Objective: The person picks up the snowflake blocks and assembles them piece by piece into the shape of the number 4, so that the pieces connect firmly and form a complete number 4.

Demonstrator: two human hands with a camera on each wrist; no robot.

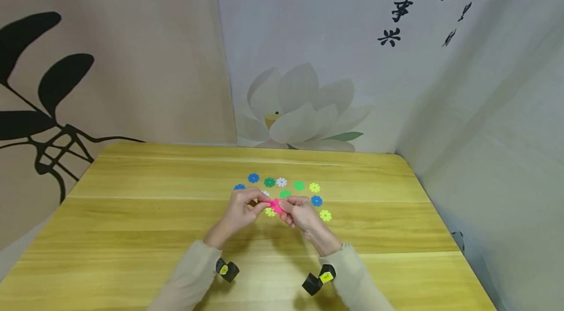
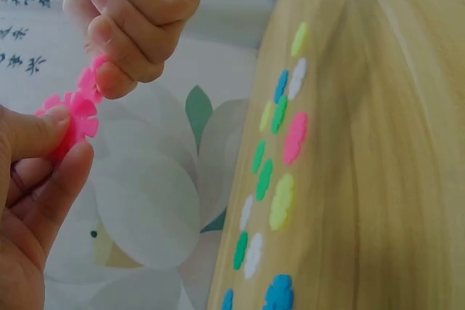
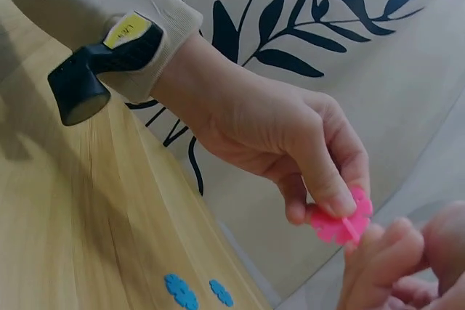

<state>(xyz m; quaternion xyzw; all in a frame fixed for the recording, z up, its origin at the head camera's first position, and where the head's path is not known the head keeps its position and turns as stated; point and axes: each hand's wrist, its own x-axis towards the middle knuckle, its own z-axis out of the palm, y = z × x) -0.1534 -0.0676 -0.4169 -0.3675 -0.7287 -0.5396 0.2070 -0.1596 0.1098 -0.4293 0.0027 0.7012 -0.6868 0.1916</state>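
My left hand (image 1: 240,208) pinches a pink plastic snowflake disc (image 2: 81,123) between thumb and fingers. Facing it, my right hand (image 1: 303,213) pinches a second pink snowflake disc (image 2: 89,81) by its edge, its other fingers curled in. The two notched discs meet at an angle, edge against edge, and are held up above the table. In the right wrist view, the left thumb covers part of its disc (image 3: 341,223), while the right fingertips sit right at the far edge.
Loose snowflake discs lie on the wooden table (image 1: 145,218) beneath and beyond the hands: blue (image 1: 253,178), dark green (image 1: 269,182), white (image 1: 281,182), light green (image 1: 299,185), yellow (image 1: 325,215) and pink (image 2: 296,138). Behind the table hangs a printed curtain (image 1: 308,32).
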